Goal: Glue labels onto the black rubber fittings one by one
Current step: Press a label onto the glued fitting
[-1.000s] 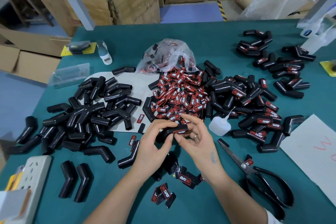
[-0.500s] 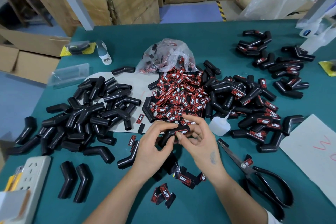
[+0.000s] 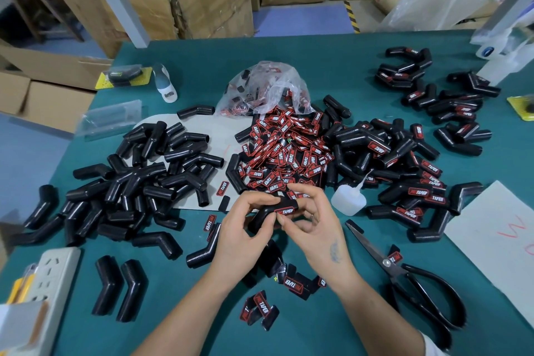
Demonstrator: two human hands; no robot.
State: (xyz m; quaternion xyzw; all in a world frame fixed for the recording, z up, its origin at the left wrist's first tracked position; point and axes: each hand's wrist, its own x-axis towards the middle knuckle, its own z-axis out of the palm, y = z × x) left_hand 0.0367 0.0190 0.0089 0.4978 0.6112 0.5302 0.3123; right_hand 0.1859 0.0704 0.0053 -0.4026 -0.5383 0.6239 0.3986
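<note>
Head view: left hand [image 3: 241, 228] and right hand [image 3: 313, 225] both grip labelled fitting [image 3: 274, 211].

Both forearms are bare, entering from the bottom of the frame. The right hand [image 3: 315, 228] wears a thin ring and bears a small bluish tattoo [image 3: 334, 251] on its back. A white sleeve edge [image 3: 432, 345] shows at lower right.

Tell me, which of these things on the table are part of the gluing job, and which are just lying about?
In the job: fitting held in left hand and right hand, its label, label pile, glue bottle.
Lying about: scissors, power strip.
</note>
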